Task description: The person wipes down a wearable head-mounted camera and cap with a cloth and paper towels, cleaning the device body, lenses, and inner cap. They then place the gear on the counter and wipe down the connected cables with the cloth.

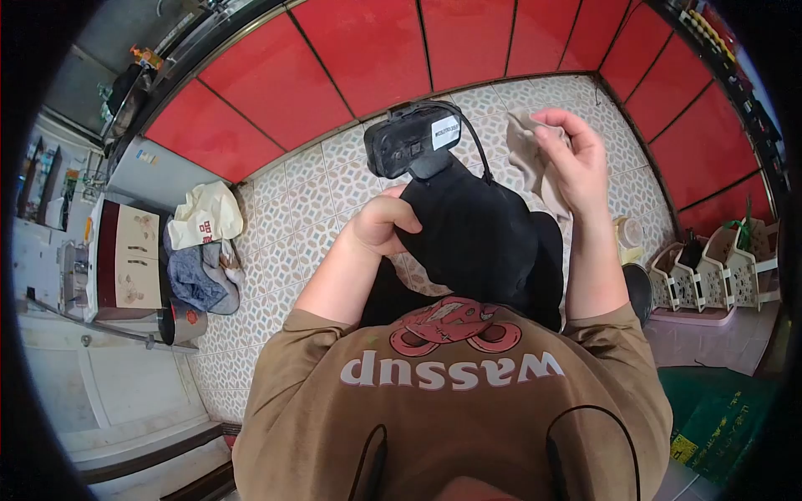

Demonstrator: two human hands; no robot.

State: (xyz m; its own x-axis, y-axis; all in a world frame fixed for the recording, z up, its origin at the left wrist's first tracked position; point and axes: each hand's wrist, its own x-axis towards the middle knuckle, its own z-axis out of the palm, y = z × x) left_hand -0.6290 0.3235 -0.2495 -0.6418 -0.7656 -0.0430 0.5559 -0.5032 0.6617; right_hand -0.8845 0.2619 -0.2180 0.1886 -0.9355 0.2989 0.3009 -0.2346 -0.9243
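Red cupboard doors curve across the top of the head view, with patterned floor tiles below them, and we've got stuff on both sides. Over on the left there's a cream bag with blue-grey fabric bunched just under it, right beside a small cream and dark red cabinet with floral panels. On the right we see a cream plastic rack, a clear yellowish jar near it, and a green sheet lower down. Our black rounded piece blocks some of the floor and hides part of our left hand.

Writing-wise, our brown shirt says "Wassup", upside down from this angle, under a pink cartoon print. The cream bag has red block characters and the green sheet has yellow ones, too small for us to make out. A white label sits on the boxy black device, but we can't read its dark print either.

The black rounded piece is matte, wide and smooth-edged, up in front of our lap between our hands, with the device at its top end and a black cable looping down. Our left hand grips its side edge, thumb over the front, fingers curled. Our right hand pinches a creased beige cloth between thumb and forefinger, just apart from the black piece
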